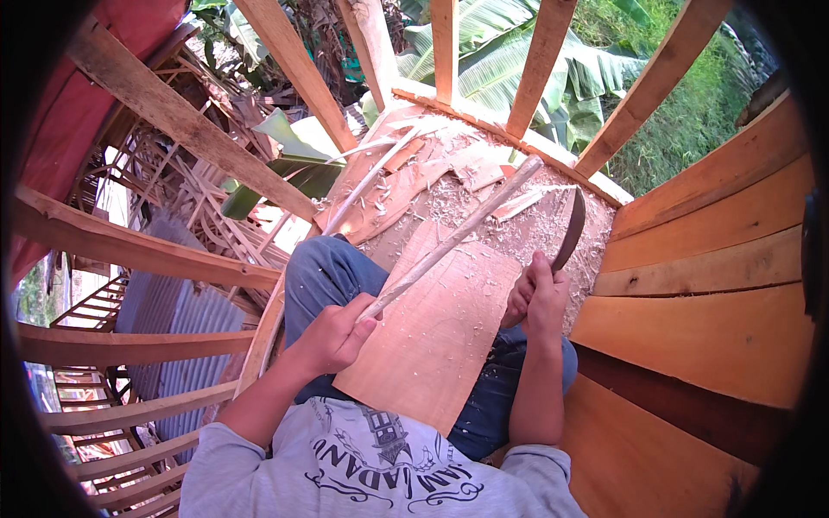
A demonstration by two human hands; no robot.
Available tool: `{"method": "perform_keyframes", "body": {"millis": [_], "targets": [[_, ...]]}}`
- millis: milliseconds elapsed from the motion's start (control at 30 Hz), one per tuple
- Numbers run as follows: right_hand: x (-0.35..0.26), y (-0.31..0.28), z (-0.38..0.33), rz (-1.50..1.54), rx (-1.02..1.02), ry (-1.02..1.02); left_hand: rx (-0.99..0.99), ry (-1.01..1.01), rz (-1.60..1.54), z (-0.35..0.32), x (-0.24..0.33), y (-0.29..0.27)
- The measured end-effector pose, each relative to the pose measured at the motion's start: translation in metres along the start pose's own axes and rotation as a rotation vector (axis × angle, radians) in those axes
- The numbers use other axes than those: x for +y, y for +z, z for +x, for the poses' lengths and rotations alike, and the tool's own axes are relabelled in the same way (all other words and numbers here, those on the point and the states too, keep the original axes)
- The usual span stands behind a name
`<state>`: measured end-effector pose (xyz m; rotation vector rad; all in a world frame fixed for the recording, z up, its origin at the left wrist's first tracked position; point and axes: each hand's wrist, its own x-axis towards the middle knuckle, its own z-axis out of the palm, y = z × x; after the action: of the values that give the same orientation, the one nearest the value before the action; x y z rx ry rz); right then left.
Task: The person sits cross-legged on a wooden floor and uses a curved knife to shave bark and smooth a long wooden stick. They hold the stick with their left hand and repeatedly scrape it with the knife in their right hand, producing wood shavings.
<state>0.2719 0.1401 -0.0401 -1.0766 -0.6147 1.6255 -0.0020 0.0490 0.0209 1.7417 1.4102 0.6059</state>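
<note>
Gripping a long pale stick (453, 235) at its near end, the left hand (332, 335) is closed round the wood; the stick slants up and to the right, its far tip over the shaving-strewn floor. Right hand (537, 298): clenched on the handle of a curved dark blade (570, 229), which stands just right of the stick, apart from it. The two hands are well apart, one on each side of the lap.

Lap board (436, 332): one flat reddish plank resting across the person's knees, under the stick, sprinkled with fine chips. Jeans (332, 272): blue, flecked with shavings; grey long-sleeved shirt (380, 470) at the lower edge.

Floor (535, 229): a raised wooden platform, covered in pale shavings and sawdust. On it, several loose thin offcuts (414, 181), overlapping; count uncertain. One second slender stick (367, 181) lies to the left of the held one, its far end on the offcuts.

Surround: open framework of bare timber. Five upright slats (540, 65) rise from the far rim of the platform. Right side: a wall of orange-brown planks (708, 268), at least five courses, stacked edge to edge. Left side: curved wooden rails (129, 345) with a sheet of grey corrugated metal (164, 315) below. Beyond the slats: banana leaves (501, 65) and grass (691, 112).

No containers visible.
</note>
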Motion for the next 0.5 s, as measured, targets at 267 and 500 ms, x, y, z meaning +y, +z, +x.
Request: {"method": "perform_keyframes", "body": {"millis": [267,500], "targets": [[0.006,0.007,-0.018,-0.462,-0.501,0.084,-0.033,0.001,0.057,0.005,0.002,0.007],[0.002,0.010,-0.012,0.015,-0.119,0.050,0.012,0.055,0.115,0.001,0.001,0.006]]}}
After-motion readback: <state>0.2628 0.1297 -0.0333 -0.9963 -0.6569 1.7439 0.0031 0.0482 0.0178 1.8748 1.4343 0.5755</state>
